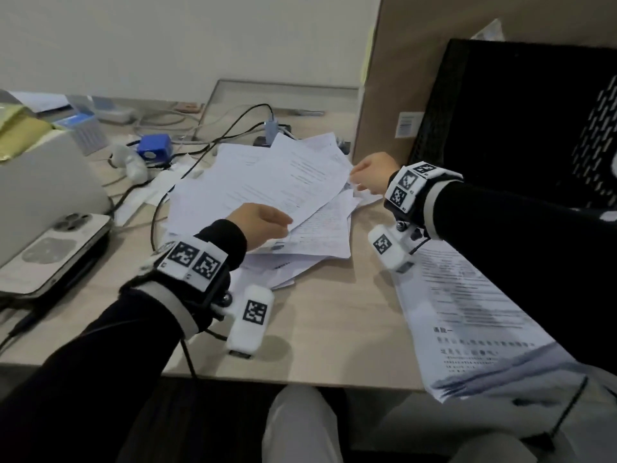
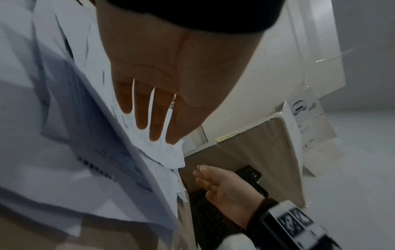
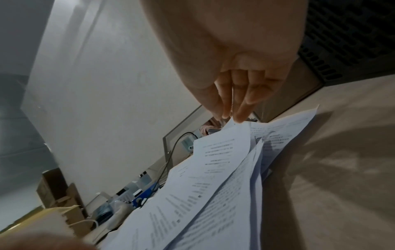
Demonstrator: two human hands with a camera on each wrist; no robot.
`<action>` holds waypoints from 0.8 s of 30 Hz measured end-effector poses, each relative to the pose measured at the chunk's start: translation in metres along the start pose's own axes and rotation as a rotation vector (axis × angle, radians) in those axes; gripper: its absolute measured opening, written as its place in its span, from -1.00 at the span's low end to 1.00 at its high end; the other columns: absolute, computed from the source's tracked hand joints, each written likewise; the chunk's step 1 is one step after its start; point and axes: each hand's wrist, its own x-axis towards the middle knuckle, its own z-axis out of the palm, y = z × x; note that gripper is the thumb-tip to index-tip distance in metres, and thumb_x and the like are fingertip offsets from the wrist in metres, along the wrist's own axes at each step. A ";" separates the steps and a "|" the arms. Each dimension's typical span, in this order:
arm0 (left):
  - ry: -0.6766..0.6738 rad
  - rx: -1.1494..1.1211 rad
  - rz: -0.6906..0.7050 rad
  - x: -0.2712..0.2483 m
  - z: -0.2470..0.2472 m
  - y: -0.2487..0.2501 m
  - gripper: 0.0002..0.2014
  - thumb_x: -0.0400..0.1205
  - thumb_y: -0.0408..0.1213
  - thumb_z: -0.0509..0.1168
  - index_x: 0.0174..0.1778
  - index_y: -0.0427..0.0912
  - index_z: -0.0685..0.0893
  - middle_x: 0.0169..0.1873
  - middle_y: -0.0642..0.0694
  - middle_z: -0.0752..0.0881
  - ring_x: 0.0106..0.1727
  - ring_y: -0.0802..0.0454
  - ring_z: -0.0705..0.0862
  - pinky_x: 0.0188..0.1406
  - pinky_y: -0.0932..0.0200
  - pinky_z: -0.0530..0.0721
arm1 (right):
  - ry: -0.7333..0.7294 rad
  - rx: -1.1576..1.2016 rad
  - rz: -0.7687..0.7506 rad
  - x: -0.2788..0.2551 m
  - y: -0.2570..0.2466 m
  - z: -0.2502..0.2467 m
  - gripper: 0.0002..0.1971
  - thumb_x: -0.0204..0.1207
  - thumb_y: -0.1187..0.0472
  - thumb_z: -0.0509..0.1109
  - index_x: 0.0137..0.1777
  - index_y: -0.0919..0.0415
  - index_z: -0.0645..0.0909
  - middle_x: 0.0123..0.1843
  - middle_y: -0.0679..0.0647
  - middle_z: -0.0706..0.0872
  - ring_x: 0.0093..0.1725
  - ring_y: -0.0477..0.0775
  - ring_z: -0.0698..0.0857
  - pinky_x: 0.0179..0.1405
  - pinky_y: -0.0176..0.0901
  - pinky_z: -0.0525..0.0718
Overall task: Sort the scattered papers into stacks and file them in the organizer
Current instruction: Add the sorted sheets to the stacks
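A loose pile of printed papers (image 1: 273,195) lies spread over the middle of the desk (image 1: 317,329). My left hand (image 1: 263,225) is at the pile's near edge. Its straight fingers (image 2: 147,110) lie under the top sheet (image 2: 119,128). My right hand (image 1: 364,178) is at the pile's right edge, and its straight fingertips (image 3: 239,116) touch the corner of a sheet (image 3: 222,152). The black mesh organizer (image 1: 517,121) stands at the right, just behind my right arm. A separate batch of printed sheets (image 1: 467,312) lies at the desk's front right, hanging over the edge.
A phone (image 1: 56,242) rests on a white device at the left. Black cables (image 1: 233,128), a blue box (image 1: 155,150) and small clutter sit behind the pile. A cardboard panel (image 1: 400,78) stands next to the organizer. Bare desk surface lies between my arms.
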 end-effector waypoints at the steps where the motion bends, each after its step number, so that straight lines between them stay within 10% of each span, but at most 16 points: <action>1: -0.036 0.003 -0.023 0.002 0.003 -0.002 -0.77 0.57 -0.33 0.37 0.13 -0.12 0.75 -0.07 -0.01 0.72 -0.08 0.12 0.61 -0.05 0.35 0.50 | 0.022 -0.007 -0.016 0.008 -0.001 0.005 -0.81 0.50 0.32 0.38 0.04 0.39 0.72 -0.15 0.19 0.77 -0.24 0.03 0.69 -0.33 -0.21 0.56; 8: -0.171 -0.293 -0.183 0.013 0.010 -0.034 -0.86 0.61 -0.44 0.29 0.00 -0.29 0.73 -0.30 -0.05 0.83 -0.34 0.20 0.75 -0.34 0.47 0.68 | -0.062 -0.155 0.010 0.054 -0.012 0.033 -0.35 0.42 0.17 0.51 0.48 0.21 0.37 0.33 0.19 0.62 0.21 0.27 0.69 0.09 0.04 0.73; 12: -0.192 -0.397 -0.203 0.013 0.008 -0.037 -0.87 0.62 -0.50 0.25 -0.12 -0.30 0.71 -0.43 -0.03 0.81 -0.48 0.26 0.73 -0.48 0.50 0.63 | -0.119 -0.280 -0.015 0.065 -0.012 0.039 -0.52 0.45 0.13 0.48 0.33 0.31 0.55 0.24 0.21 0.69 0.17 0.27 0.72 0.21 0.14 0.69; 19: -0.095 -0.350 -0.158 0.007 0.001 -0.021 -0.88 0.65 -0.32 0.24 -0.08 -0.16 0.70 -0.18 -0.03 0.80 -0.28 0.21 0.76 -0.35 0.38 0.53 | -0.046 0.104 0.190 0.052 -0.016 0.017 -0.82 0.59 0.28 0.24 0.07 0.37 0.59 -0.50 0.09 0.76 -0.57 -0.07 0.71 -0.48 -0.25 0.65; 24: -0.082 -0.494 -0.111 -0.004 -0.005 0.005 -0.78 0.68 -0.14 0.21 0.02 -0.20 0.67 -0.05 -0.11 0.79 -0.15 0.10 0.72 -0.24 0.30 0.52 | -0.012 0.767 0.232 -0.005 -0.034 -0.019 -0.92 0.65 0.48 0.14 0.10 0.48 0.37 -0.43 0.27 0.71 -0.67 -0.07 0.69 -0.67 -0.39 0.63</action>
